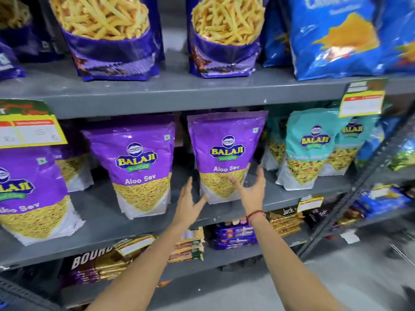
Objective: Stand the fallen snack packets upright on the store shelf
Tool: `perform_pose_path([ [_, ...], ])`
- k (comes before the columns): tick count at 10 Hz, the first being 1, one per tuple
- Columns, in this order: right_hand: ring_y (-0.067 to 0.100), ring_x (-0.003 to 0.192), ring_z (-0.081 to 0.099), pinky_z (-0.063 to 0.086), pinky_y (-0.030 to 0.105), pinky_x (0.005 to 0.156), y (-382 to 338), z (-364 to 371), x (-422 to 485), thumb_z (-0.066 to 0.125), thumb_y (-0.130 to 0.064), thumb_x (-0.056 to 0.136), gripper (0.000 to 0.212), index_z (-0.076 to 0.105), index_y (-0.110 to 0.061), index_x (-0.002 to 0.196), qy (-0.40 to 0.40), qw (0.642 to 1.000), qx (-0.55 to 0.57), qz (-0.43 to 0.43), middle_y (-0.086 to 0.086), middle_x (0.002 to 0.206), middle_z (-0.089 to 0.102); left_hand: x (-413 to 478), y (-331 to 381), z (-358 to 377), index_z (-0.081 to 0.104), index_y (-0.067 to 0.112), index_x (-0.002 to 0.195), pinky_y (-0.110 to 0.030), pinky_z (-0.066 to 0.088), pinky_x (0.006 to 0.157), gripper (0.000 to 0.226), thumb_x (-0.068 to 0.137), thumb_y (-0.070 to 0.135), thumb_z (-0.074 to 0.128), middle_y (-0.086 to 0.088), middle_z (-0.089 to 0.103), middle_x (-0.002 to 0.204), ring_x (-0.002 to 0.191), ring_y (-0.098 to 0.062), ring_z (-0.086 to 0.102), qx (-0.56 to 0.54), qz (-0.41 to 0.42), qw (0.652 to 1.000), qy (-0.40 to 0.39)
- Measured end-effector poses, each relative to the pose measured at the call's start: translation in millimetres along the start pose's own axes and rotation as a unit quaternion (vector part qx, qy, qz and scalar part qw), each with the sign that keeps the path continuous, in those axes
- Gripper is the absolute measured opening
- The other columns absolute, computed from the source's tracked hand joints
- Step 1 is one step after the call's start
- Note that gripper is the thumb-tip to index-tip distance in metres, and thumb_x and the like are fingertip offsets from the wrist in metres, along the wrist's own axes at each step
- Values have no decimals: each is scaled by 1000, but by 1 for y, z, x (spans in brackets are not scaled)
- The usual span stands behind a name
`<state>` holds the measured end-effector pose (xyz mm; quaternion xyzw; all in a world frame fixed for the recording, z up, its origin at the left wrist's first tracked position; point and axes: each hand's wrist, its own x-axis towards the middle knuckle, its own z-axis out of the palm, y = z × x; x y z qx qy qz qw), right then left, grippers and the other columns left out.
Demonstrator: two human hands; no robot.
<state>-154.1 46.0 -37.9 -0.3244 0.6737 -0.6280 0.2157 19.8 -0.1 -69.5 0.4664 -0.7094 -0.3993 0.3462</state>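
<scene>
Two bare hands flank a purple Aloo Sev packet (pixel 225 158) that stands upright on the grey middle shelf (pixel 101 212), between a matching purple packet (pixel 140 169) to its left and teal packets (pixel 307 149) to its right. Judging by its look, the pouch is light and soft: a glossy film bag with a gusseted base, loosely filled with brittle sev that would crush under a hard squeeze. The film is likely slippery, so the safest hold is by both side edges near the lower half, where the fill gives it body.

Spread wide with fingers splayed, the left hand (pixel 190 199) sits just beside the packet's lower left corner; whether the thumb touches it cannot be told. Equally open and cupped, the right hand (pixel 251 189) has its fingertips (pixel 260 172) at or just off the packet's right edge. Neither hand clasps anything. A red thread (pixel 254 214) circles the right wrist.
</scene>
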Motion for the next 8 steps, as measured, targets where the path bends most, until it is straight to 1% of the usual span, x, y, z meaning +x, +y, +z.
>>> perform_pose_path([
  [1,15,127,47,41,39,106,3,-8,10,82,-50,56,101,34,-23,141,-99,995,-19,12,0,140,49,8,9,17,22,15,148,-29,30,109,73,87,22,62,-4,37,150,138,-21,36,-18,-8,999,-42],
  [2,11,113,55,45,41,104,8,-14,14,82,-31,68,76,41,-25,132,-139,990,-26,16,-9,120,57,5,13,29,23,21,147,-31,39,105,75,85,18,65,8,45,139,130,-14,44,-68,-9,997,-36],
  [3,15,114,54,44,42,104,6,-21,20,79,-25,73,73,39,-22,134,-155,987,-41,21,-6,119,56,4,16,33,22,23,148,-35,40,106,77,85,21,66,7,44,142,130,-14,44,-66,-6,997,-46],
  [4,19,117,55,45,37,101,3,-27,22,77,-28,75,74,37,-21,137,-159,986,-55,14,-6,120,55,8,16,34,19,24,148,-41,40,107,79,85,28,65,1,43,147,132,-18,43,-37,-3,997,-70],
  [5,11,109,51,41,27,92,-2,-32,17,73,-27,79,69,38,-17,137,-164,984,-62,7,-7,116,53,10,21,28,22,25,147,-41,39,108,74,86,29,63,0,42,148,135,-20,41,-8,-3,996,-86],
  [6,10,105,49,39,26,90,-3,-33,10,72,-30,80,59,46,-12,130,-122,989,-84,-11,-3,112,55,13,18,18,23,14,148,-39,36,109,71,88,28,60,-8,38,150,138,-26,37,80,3,994,-71],
  [7,22,109,56,42,31,88,-2,-32,-3,68,-34,84,49,54,-7,123,-53,986,-153,-48,11,117,62,3,28,-9,36,10,142,-39,35,109,59,90,27,56,-13,44,146,134,-28,41,160,23,986,-46],
  [8,28,108,57,46,36,87,-12,-26,-16,58,-38,90,41,58,-7,117,-30,968,-208,-140,12,113,62,-6,45,-33,51,11,132,-39,43,100,44,91,26,55,-10,58,131,115,-29,57,212,106,972,4],
])
